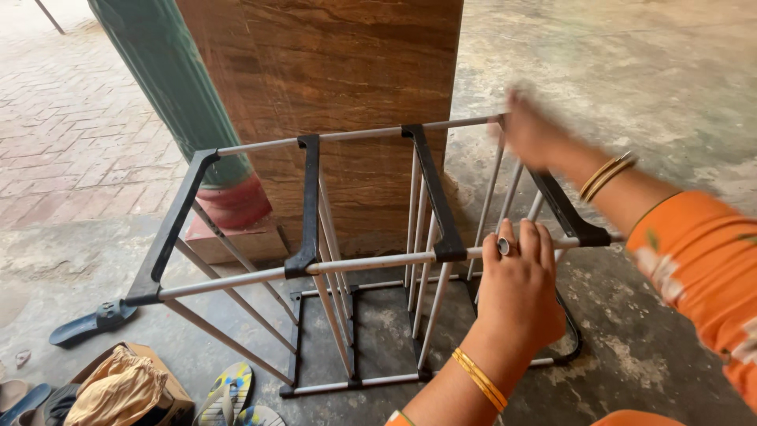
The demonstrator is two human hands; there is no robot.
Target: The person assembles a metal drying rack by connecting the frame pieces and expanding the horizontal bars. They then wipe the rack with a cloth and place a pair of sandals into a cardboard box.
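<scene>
Bare rack frame (355, 260): grey tubes, 4 black brackets.

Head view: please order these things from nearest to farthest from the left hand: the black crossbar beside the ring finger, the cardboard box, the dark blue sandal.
From the left hand, gripping the front rail of the rack:
1. Black crossbar, just to its left, close to the fingers.
2. Cardboard box, bottom left on the floor.
3. Dark blue sandal, at the far left, beyond the rack's end.
</scene>
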